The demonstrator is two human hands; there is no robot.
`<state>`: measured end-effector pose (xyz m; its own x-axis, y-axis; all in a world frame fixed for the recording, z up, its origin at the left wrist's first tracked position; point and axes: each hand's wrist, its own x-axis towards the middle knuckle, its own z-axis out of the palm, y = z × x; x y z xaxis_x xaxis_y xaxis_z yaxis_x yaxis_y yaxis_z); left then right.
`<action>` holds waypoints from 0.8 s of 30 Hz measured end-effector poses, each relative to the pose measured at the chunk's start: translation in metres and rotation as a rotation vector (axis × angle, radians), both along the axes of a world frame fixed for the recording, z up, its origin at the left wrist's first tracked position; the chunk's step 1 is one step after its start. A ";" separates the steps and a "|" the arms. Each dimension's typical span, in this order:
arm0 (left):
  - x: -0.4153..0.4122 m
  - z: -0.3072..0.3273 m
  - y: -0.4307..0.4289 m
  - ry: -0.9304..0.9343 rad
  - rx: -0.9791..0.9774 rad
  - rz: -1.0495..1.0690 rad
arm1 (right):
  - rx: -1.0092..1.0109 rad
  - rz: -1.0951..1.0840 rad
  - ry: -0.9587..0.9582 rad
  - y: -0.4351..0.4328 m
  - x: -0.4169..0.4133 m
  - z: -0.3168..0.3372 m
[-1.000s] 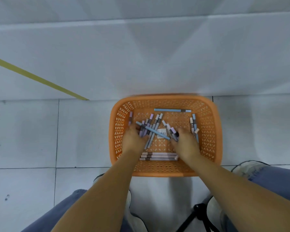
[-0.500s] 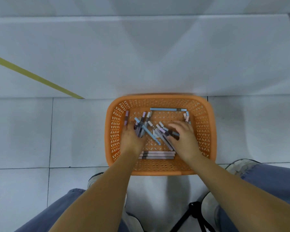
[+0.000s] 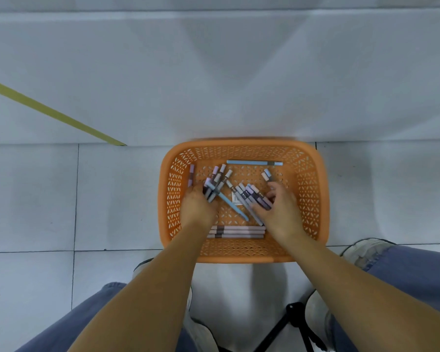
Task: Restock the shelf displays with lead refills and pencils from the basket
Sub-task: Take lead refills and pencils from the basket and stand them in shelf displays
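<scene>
Grey floor tiles (image 3: 31,199) fill my feed, with a white panel (image 3: 214,72) beyond them that I take for the foot of the shelving; no display shows from here; one orange basket (image 3: 313,199) sits on the tiles against that panel, and both hands are down inside it; the left hand (image 3: 197,207) has its fingers curled round four or five pencils (image 3: 222,171) near the left wall; the right hand (image 3: 281,212) has thumb and fingers closed over a fan of about five more at the middle; I judge this the gathering step, with no stock out of the basket yet; the next move calls for squaring each handful so nothing slips, then lifting clear of the rim; loose ones I count as three stacked pencils (image 3: 239,232) along the near wall, one long blue pencil (image 3: 254,163) along the far wall, one slanting blue pencil (image 3: 233,205) between the hands, one against the left wall, and two short ends by the right fingertips; refills I cannot tell from pencils.
</scene>
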<state>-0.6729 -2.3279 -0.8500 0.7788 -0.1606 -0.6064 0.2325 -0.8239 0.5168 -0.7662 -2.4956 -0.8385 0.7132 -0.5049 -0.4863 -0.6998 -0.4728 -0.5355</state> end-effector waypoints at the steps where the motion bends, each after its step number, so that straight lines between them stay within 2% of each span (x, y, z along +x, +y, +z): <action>1: 0.000 0.001 0.000 -0.005 -0.011 0.006 | -0.052 0.097 0.048 0.002 -0.002 -0.001; 3: 0.000 0.001 0.002 -0.004 -0.030 0.027 | -0.116 0.196 0.095 0.006 -0.005 -0.005; 14: 0.015 0.010 0.020 0.235 -0.227 0.211 | -0.071 0.185 0.113 0.010 0.008 -0.010; 18: 0.010 0.023 0.016 0.247 -0.324 0.308 | 0.157 0.021 0.124 0.004 0.008 0.003; 21: 0.002 0.043 0.007 0.321 -0.489 0.444 | 0.376 -0.109 0.074 -0.008 0.012 0.024; 24: -0.004 0.070 -0.005 0.364 -0.613 0.442 | 0.527 -0.138 0.013 -0.019 0.017 0.057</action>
<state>-0.6768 -2.3328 -0.7800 0.6196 -0.2693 -0.7373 0.7074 -0.2155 0.6732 -0.7496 -2.5151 -0.7819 0.6497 -0.2794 -0.7069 -0.7445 -0.0458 -0.6661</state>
